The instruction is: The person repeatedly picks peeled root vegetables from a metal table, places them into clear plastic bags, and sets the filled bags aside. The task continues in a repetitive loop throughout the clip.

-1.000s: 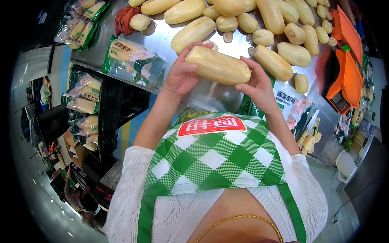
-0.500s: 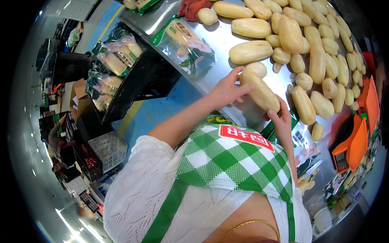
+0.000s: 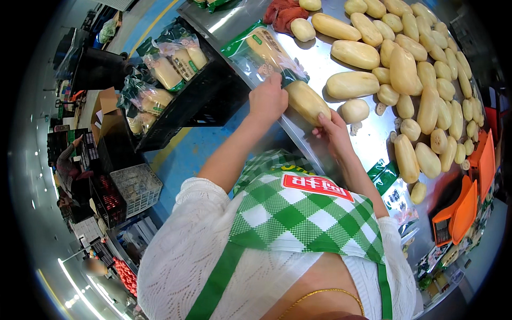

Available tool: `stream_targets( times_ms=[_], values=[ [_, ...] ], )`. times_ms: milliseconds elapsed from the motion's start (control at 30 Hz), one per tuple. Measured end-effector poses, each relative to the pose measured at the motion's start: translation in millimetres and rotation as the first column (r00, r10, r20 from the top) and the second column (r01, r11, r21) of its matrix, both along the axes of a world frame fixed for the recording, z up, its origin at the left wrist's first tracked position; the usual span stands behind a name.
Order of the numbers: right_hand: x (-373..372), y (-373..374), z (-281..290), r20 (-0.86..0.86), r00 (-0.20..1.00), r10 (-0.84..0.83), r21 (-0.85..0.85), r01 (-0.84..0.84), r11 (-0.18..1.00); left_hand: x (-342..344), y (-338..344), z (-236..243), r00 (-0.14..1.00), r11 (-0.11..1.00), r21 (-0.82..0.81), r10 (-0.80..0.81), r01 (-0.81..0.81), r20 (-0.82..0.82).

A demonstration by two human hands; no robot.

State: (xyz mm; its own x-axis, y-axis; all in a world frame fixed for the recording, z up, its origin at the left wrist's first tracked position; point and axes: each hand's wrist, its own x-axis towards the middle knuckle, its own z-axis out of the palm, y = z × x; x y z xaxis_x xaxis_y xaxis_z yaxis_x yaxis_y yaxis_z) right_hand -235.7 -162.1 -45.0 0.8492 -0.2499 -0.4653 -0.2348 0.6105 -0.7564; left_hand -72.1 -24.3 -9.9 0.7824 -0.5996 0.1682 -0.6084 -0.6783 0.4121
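Observation:
My right hand (image 3: 335, 130) grips the lower end of a long, pale peeled lotus root (image 3: 308, 102), tilted over the table's near edge. My left hand (image 3: 269, 98) is closed at the mouth of a clear plastic bag (image 3: 290, 63) with green print, its fingertips pinching the film. The bag lies flat on the metal table (image 3: 320, 53). The upper end of the root meets the bag's open end; whether it is inside I cannot tell. A short round lotus root piece (image 3: 354, 111) rests just right of the held one.
Many peeled lotus roots (image 3: 426, 106) cover the table's right side. A red cloth (image 3: 285, 15) lies at the far edge. On the left stands a black crate (image 3: 197, 88) of filled bags (image 3: 165, 69). More printed bags (image 3: 397, 194) and an orange scale (image 3: 461, 216) are at the right.
The long lotus root has moved left to the bag's mouth in my right hand. My left hand has let go of it and closed on the bag's edge.

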Motion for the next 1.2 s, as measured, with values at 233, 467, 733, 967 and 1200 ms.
stream_targets(
  times_ms=[233, 467, 733, 967, 1200],
  values=[
    [72.7, 9.8, -15.4, 0.024, 0.998, 0.064, 0.003, -0.064, 0.998, 9.8, 6.5, 22.9, 0.986, 0.993, 0.017, -0.115, 0.118, -0.123],
    [124.7, 17.8, -16.0, -0.030, 0.956, 0.292, -0.320, -0.286, 0.903, 20.6, 16.4, 13.9, 0.928, 0.948, -0.114, -0.315, 0.298, -0.200],
    [159.5, 29.4, -44.8, 0.036, 0.976, 0.215, -0.887, -0.068, 0.457, 51.1, 28.6, -4.7, 0.859, 0.883, -0.256, -0.453, 0.394, -0.239],
    [172.9, 34.9, -59.5, 0.073, 0.988, 0.138, -0.877, -0.003, 0.480, 72.3, 26.7, -11.5, 0.796, 0.856, -0.329, -0.501, 0.399, -0.340],
    [184.2, 34.6, -28.6, 0.164, 0.984, 0.073, -0.768, 0.081, 0.635, 83.9, 24.4, 15.4, 0.805, 0.947, -0.128, -0.317, 0.293, -0.501]
  ],
)
